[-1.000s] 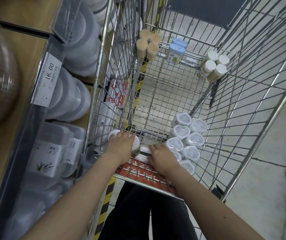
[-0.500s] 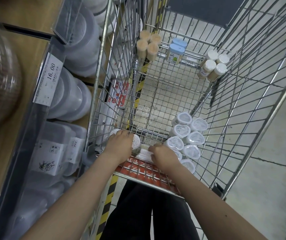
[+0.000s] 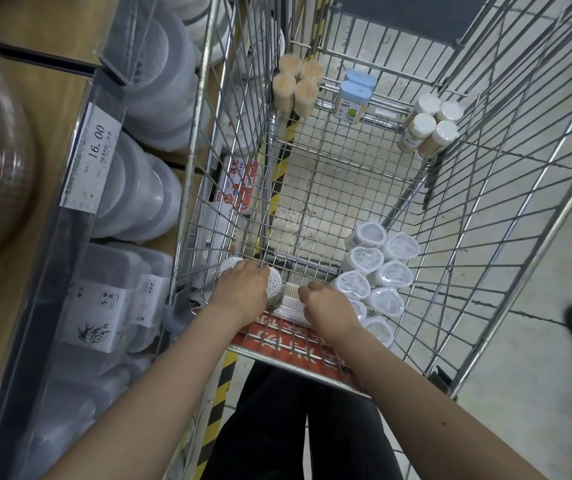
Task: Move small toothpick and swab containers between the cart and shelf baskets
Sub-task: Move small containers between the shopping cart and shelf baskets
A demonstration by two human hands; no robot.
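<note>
Since the earlier frames, both hands have barely shifted at the near end of the silver wire shopping cart (image 3: 506,258); the right hand has edged slightly toward the cart's middle. The left hand (image 3: 243,291) lies palm down, fingers curled over a round white cotton-swab container (image 3: 275,283) in the near left corner. A second round swab container (image 3: 226,268) sits just beside it, partly covered by the hand. The right hand (image 3: 329,308) is knuckles up, fingers bent onto a white rectangular toothpick box (image 3: 290,301) between the two hands; whether the fingers actually grip it cannot be told. Clear lidded swab tubs (image 3: 378,271) cluster just right of that hand, the nearest partly hidden behind the wrist. At the far end stand tan toothpick jars (image 3: 296,83), blue-capped bottles (image 3: 355,98) and white-capped jars (image 3: 428,128). Translucent plastic storage boxes (image 3: 139,188) on the shelf at left are blurred; their labels are unreadable apart from a "16.00" price tag (image 3: 92,157).
</note>
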